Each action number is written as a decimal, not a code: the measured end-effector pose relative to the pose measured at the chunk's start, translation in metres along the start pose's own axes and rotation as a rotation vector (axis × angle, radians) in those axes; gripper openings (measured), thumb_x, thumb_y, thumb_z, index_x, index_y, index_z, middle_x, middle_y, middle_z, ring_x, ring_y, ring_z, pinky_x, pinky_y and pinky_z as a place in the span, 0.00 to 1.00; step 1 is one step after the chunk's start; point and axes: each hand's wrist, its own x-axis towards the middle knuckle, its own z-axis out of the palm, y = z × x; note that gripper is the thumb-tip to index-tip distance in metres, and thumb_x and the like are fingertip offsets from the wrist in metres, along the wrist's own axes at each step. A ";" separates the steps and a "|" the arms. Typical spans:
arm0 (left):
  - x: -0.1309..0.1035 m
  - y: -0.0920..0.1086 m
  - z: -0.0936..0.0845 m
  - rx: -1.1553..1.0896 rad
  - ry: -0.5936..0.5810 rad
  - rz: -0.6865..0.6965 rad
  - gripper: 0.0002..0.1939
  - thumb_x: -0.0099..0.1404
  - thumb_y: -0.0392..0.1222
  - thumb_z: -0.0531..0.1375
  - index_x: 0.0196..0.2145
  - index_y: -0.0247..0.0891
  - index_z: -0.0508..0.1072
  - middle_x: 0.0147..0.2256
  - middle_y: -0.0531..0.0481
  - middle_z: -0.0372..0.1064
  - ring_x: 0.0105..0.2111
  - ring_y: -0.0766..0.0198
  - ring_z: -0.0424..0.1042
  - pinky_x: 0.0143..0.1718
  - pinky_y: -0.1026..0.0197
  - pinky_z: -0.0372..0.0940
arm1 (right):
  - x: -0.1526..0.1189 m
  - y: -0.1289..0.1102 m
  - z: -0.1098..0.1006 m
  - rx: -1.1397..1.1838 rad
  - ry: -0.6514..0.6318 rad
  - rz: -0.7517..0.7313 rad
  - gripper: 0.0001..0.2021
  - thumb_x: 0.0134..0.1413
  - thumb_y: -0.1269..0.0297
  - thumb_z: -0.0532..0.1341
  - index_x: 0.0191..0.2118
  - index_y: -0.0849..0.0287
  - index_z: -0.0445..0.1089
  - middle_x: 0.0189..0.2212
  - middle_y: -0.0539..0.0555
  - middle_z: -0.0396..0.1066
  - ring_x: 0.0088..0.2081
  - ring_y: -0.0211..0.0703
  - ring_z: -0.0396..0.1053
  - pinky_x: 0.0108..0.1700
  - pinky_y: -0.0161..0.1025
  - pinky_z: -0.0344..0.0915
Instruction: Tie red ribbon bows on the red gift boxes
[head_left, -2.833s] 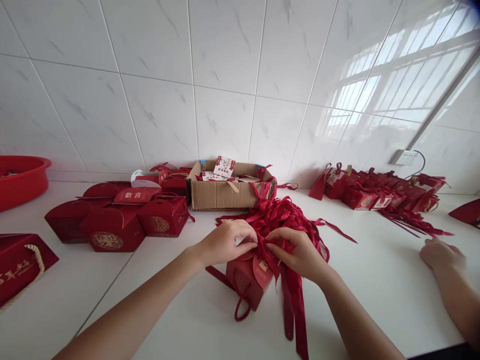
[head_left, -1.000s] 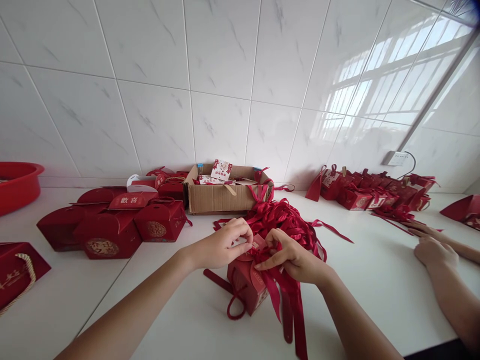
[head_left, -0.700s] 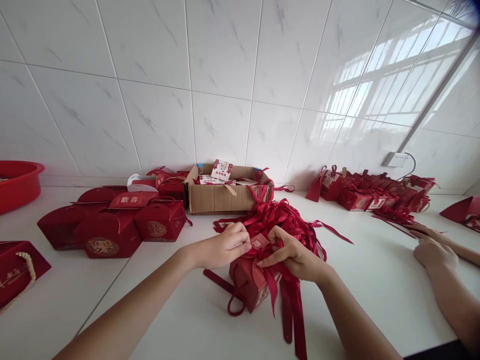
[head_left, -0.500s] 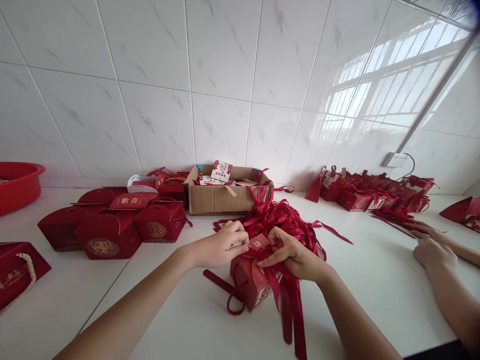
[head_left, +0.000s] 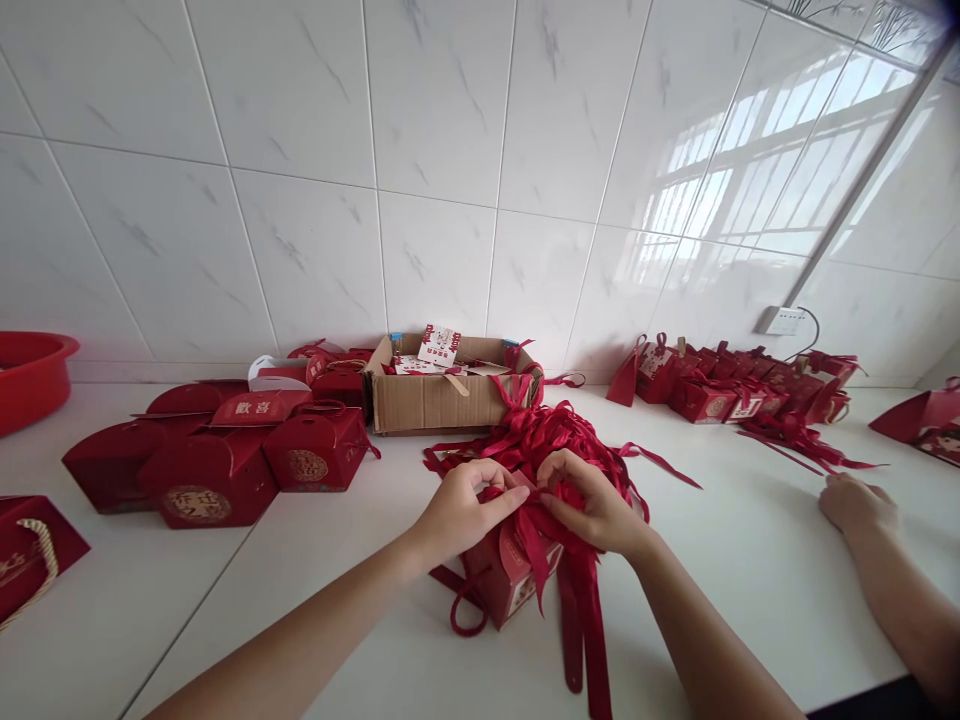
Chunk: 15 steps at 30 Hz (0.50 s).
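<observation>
A small red gift box (head_left: pixel 501 572) stands on the white table in front of me, partly covered by my hands and ribbon. Both hands work at its top. My left hand (head_left: pixel 474 505) pinches a red ribbon (head_left: pixel 534 530) between thumb and fingers. From the other side my right hand (head_left: pixel 589 505) grips the ribbon too, its fingertips close to my left thumb. Long ribbon ends hang down the box's right side. Behind the hands lies a heap of red ribbons (head_left: pixel 570 430). A red cord loop (head_left: pixel 466 615) sticks out at the box's left.
A cardboard box (head_left: pixel 442 405) with printed cards stands by the tiled wall. Several red gift boxes (head_left: pixel 210 475) are grouped at left, near a red basin (head_left: pixel 34 375). More finished-looking boxes (head_left: pixel 709 398) line the right side. Another person's hand (head_left: pixel 859 508) rests at far right.
My left hand has moved right and down, and its thumb now meets the right fingertips at the ribbon. The other person's second hand has left the view at right.
</observation>
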 end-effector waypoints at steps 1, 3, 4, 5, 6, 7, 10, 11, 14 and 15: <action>-0.001 0.000 0.003 -0.045 0.019 -0.025 0.17 0.60 0.49 0.58 0.20 0.38 0.59 0.30 0.51 0.70 0.35 0.61 0.68 0.40 0.61 0.60 | 0.000 0.001 0.000 -0.009 0.001 0.002 0.09 0.54 0.77 0.56 0.39 0.57 0.61 0.35 0.51 0.64 0.36 0.39 0.63 0.38 0.37 0.63; -0.001 -0.001 0.007 -0.122 0.051 -0.054 0.18 0.59 0.48 0.59 0.19 0.38 0.57 0.30 0.50 0.71 0.35 0.61 0.70 0.38 0.62 0.61 | 0.000 0.002 0.000 -0.018 0.008 0.004 0.09 0.53 0.76 0.56 0.38 0.57 0.61 0.35 0.52 0.65 0.36 0.39 0.64 0.38 0.37 0.63; -0.001 -0.001 0.008 -0.147 0.062 -0.058 0.19 0.58 0.47 0.60 0.18 0.38 0.56 0.30 0.50 0.71 0.36 0.60 0.70 0.39 0.62 0.62 | 0.000 0.003 0.001 -0.021 0.016 0.004 0.08 0.53 0.76 0.56 0.38 0.57 0.61 0.35 0.52 0.65 0.36 0.40 0.64 0.38 0.37 0.63; -0.001 -0.001 0.009 -0.162 0.071 -0.060 0.20 0.57 0.46 0.61 0.17 0.39 0.55 0.30 0.49 0.71 0.37 0.60 0.71 0.39 0.62 0.62 | 0.000 0.003 0.001 -0.024 0.026 0.005 0.08 0.53 0.76 0.56 0.38 0.57 0.61 0.34 0.52 0.65 0.36 0.40 0.64 0.38 0.38 0.63; -0.001 -0.001 0.009 -0.170 0.077 -0.059 0.20 0.56 0.45 0.61 0.17 0.39 0.54 0.30 0.49 0.71 0.38 0.59 0.71 0.39 0.62 0.62 | 0.000 0.004 0.001 -0.027 0.035 0.006 0.08 0.54 0.76 0.56 0.37 0.57 0.61 0.34 0.52 0.65 0.36 0.40 0.64 0.38 0.38 0.63; -0.001 -0.001 0.010 -0.175 0.081 -0.060 0.21 0.56 0.44 0.62 0.17 0.39 0.53 0.30 0.49 0.72 0.38 0.59 0.71 0.40 0.62 0.62 | 0.000 0.004 0.001 -0.031 0.042 0.008 0.07 0.54 0.75 0.56 0.37 0.57 0.61 0.34 0.52 0.65 0.36 0.40 0.64 0.38 0.38 0.63; 0.000 -0.002 0.010 -0.171 0.084 -0.064 0.20 0.55 0.42 0.62 0.17 0.39 0.53 0.29 0.49 0.72 0.40 0.57 0.72 0.40 0.61 0.63 | -0.001 0.006 0.000 -0.048 0.040 0.017 0.07 0.54 0.75 0.56 0.37 0.57 0.61 0.34 0.52 0.65 0.36 0.40 0.64 0.38 0.38 0.63; 0.000 -0.002 0.010 -0.165 0.083 -0.066 0.19 0.55 0.42 0.62 0.17 0.39 0.54 0.29 0.49 0.71 0.41 0.56 0.72 0.40 0.61 0.63 | -0.001 0.007 0.000 -0.054 0.038 0.022 0.07 0.54 0.75 0.56 0.37 0.57 0.61 0.34 0.52 0.65 0.35 0.40 0.64 0.38 0.38 0.63; -0.001 -0.002 0.010 -0.143 0.077 -0.063 0.18 0.54 0.42 0.62 0.16 0.39 0.55 0.25 0.50 0.69 0.43 0.55 0.71 0.42 0.60 0.63 | -0.003 0.009 -0.002 -0.055 0.042 0.034 0.06 0.55 0.75 0.56 0.36 0.57 0.61 0.34 0.52 0.65 0.35 0.40 0.64 0.37 0.37 0.63; -0.001 -0.002 0.010 -0.142 0.075 -0.059 0.19 0.54 0.42 0.62 0.16 0.39 0.55 0.25 0.51 0.69 0.43 0.55 0.71 0.43 0.60 0.62 | -0.004 0.010 -0.002 -0.049 0.048 0.037 0.06 0.54 0.75 0.55 0.36 0.57 0.60 0.34 0.52 0.65 0.35 0.40 0.64 0.36 0.37 0.63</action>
